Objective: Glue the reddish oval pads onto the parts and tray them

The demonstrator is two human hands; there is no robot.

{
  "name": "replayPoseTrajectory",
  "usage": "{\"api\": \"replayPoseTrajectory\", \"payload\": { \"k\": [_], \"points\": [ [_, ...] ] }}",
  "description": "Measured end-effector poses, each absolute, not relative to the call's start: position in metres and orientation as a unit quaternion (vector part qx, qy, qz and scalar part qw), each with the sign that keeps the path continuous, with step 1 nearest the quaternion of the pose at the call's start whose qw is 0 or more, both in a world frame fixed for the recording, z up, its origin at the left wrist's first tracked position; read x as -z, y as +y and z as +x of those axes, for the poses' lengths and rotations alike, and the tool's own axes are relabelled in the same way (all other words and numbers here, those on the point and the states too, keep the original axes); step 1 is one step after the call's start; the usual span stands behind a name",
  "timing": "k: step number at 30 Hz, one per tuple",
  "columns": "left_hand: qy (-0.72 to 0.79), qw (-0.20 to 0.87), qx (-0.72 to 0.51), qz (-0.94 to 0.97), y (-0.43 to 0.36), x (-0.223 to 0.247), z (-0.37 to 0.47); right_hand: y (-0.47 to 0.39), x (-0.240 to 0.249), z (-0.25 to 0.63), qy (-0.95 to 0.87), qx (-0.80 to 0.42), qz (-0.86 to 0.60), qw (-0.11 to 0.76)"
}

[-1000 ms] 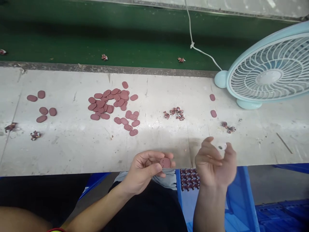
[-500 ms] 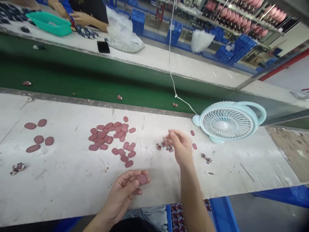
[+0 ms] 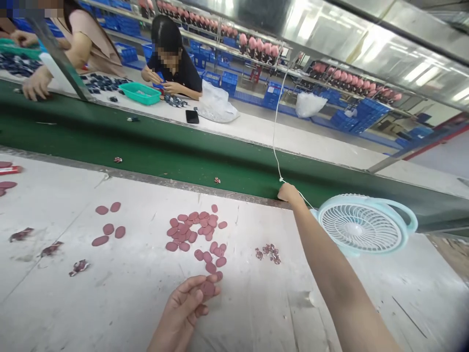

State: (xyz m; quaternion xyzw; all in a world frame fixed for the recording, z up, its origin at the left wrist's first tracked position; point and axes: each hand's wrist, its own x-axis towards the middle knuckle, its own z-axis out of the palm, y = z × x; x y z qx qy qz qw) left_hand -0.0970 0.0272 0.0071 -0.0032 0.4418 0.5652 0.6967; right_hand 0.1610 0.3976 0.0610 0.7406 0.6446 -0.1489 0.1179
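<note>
My left hand point(image 3: 186, 303) pinches a flat dark-red oval piece point(image 3: 208, 288) between thumb and fingers, above the near side of the white table. Just beyond it lies a loose cluster of similar oval pieces point(image 3: 192, 230), some overlapping. My right hand point(image 3: 287, 192) is stretched forward to the table's far edge, by the green belt. Its fingers point away and are hidden, so I cannot see whether they hold anything. A small heap of crumpled reddish-white bits point(image 3: 269, 253) lies on the table to the left of my right forearm.
A light-blue fan point(image 3: 353, 227) stands at the right, its white cord point(image 3: 274, 132) rising beside my right hand. The green belt point(image 3: 164, 151) carries a few small bits. Across it, two people work near a teal basket point(image 3: 139, 94), a phone point(image 3: 192, 117) and a plastic bag point(image 3: 220, 107).
My right hand has moved from above the small heap forward to the belt's edge. My left hand still holds the oval piece. The view has tilted up and shifted left.
</note>
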Motion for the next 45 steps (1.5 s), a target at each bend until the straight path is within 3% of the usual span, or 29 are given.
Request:
{"api": "replayPoseTrajectory", "payload": {
  "k": [4,8,16,23,31,37,41,45],
  "points": [
    [0.44,0.706,-0.555,0.004,0.03,-0.003,-0.106,0.39,-0.062,0.156,0.66,0.3,0.654,0.218],
    [0.444,0.707,-0.551,0.006,0.029,-0.005,-0.106,0.373,-0.063,0.142,0.689,0.345,0.592,0.234],
    [0.449,0.7,-0.554,0.018,0.02,-0.008,-0.094,0.362,-0.043,0.035,0.791,0.198,0.579,-0.004],
    [0.466,0.677,-0.569,0.017,0.006,-0.002,-0.086,0.351,-0.035,-0.007,0.738,0.158,0.646,-0.116],
    [0.442,0.69,-0.573,0.015,0.003,-0.006,-0.073,0.314,-0.066,0.011,0.696,0.312,0.603,-0.235],
    [0.423,0.688,-0.589,0.028,0.005,-0.009,-0.071,0.155,-0.069,0.063,0.629,0.501,0.498,-0.324],
    [0.429,0.7,-0.564,0.085,-0.001,-0.005,-0.068,0.06,-0.063,0.103,0.482,0.662,0.457,-0.347],
    [0.426,0.725,-0.521,0.147,-0.009,-0.001,-0.056,0.02,-0.054,0.121,0.465,0.65,0.484,-0.356]
  ]
}}
